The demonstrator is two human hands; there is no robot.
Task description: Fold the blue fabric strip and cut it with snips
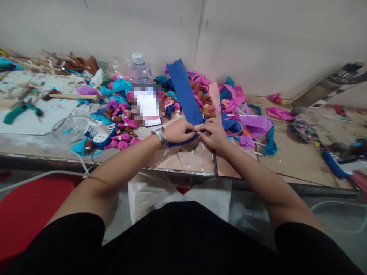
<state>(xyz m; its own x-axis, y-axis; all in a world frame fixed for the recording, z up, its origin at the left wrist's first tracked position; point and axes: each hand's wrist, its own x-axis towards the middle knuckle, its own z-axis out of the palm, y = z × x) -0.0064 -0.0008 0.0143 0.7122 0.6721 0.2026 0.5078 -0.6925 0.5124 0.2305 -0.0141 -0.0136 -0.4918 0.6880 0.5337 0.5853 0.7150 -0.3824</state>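
Note:
My left hand [178,131], with a silver watch on its wrist, is closed in a pinch near the table's front edge. My right hand [211,132] meets it fingertip to fingertip, also pinching. Whatever lies between the fingertips is too small to name. Dark blue fabric [183,144] shows beneath my hands. A long blue strip [185,91] stretches from just behind my fingers toward the wall. Beside it, to the right, lies a peach strip [215,97]. Knotted pink, brown and blue cloth pieces surround the strips.
A phone [148,106] and a clear bottle [142,72] stand behind my left hand. Green-handled pliers [15,114], a hammer [74,96] and a white cable [61,143] are at the left. Purple fabric [254,126] and cardboard [286,152] lie at the right. A red stool [37,214] is below left.

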